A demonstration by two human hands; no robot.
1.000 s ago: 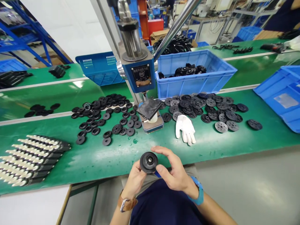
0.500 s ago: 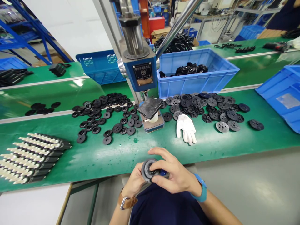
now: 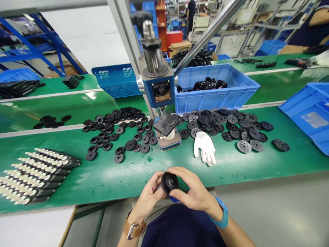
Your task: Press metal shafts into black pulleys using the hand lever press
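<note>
A round black plastic wheel-like part (image 3: 170, 182) is held between my two hands at the table's near edge. My left hand (image 3: 151, 192) grips its left side with thumb and fingers. From the right, my right hand (image 3: 191, 188) has its index finger over the top rim and its thumb at the lower rim. Something blue shows just below the part, too covered to name. Beyond my hands stands a blue hand press (image 3: 158, 89), with a black toothed plate (image 3: 166, 124) on its base. A white glove (image 3: 205, 147) lies to the right of the press.
Small black discs (image 3: 108, 128) are scattered left of the press, larger holed discs (image 3: 232, 119) right of it. Rows of black parts with white tops (image 3: 38, 175) stand at the left. Behind are a blue bin (image 3: 213, 99) and a teal basket (image 3: 117, 80); another blue bin (image 3: 308, 113) is tilted at right.
The round part has turned, showing a domed black face instead of its hollow centre. My right fingers have moved from inside it to its rim. The camera view has shifted slightly.
</note>
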